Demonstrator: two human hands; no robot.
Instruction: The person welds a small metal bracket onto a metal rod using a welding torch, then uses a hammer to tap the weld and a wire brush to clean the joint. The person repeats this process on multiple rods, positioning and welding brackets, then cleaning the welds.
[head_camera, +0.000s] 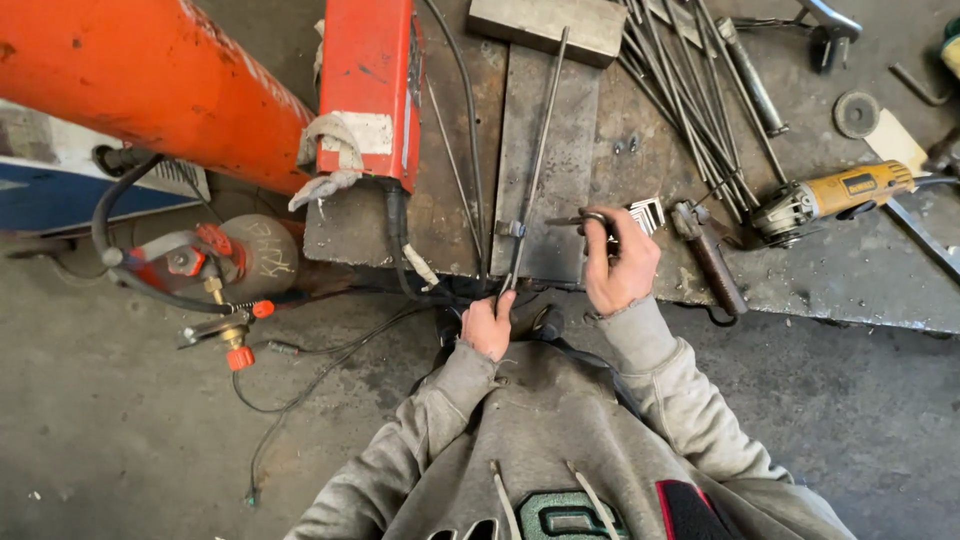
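Two thin rods (535, 150) are being pinched at the workbench's (850, 280) near edge by the left hand (488, 325), steadying them, while pliers (590, 222) are being gripped by the right hand (620, 265).

Left grip (489, 325), right grip (620, 265) clenched

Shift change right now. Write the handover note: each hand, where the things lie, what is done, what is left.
Left hand: grips the near end of the long rod lying along the steel plate.
Right hand: holds pliers near the small clamp piece on the rod.
Nearby: rod bundle, hammer, grinder on the table; red welder at left.
Done: rod laid on the plate.
Left: no finished joint visible.
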